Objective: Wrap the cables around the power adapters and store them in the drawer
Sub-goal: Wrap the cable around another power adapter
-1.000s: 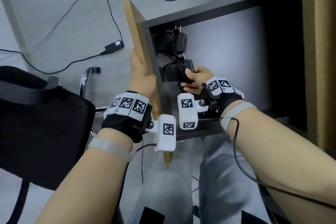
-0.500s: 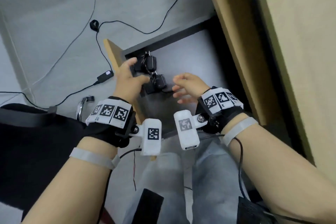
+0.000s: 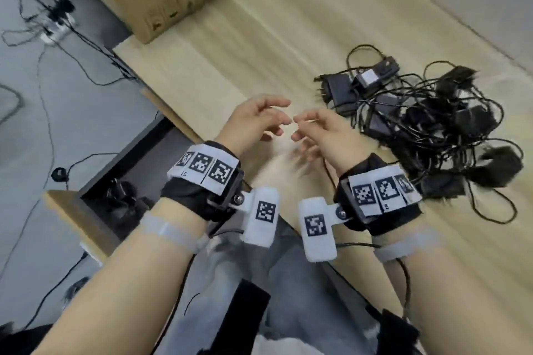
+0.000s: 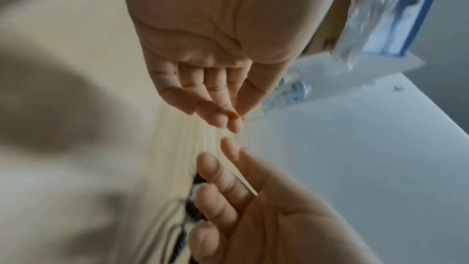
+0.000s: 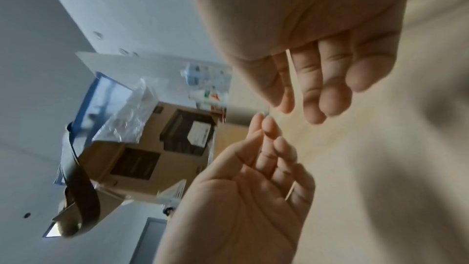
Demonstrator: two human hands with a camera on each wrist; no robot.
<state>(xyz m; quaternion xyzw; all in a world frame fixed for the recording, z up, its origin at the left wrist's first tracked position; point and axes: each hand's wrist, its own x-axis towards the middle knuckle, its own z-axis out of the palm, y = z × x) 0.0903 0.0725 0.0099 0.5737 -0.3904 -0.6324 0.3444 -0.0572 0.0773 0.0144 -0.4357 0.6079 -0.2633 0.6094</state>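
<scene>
My left hand [image 3: 253,121] and right hand [image 3: 320,132] hover with fingers released, grasping nothing, ready for the tangled adapters [image 3: 427,121] on the worktop [image 3: 259,46].

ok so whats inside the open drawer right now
In the head view, the drawer holds dark wrapped power adapters near its front. The left forearm covers the rest of the inside, so a count is not possible.

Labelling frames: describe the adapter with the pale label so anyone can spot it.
On the wooden desk, find the tangled pile of black adapters right of the hands. The labelled adapter lies at the pile's far left edge, the only one showing a pale sticker.
</scene>
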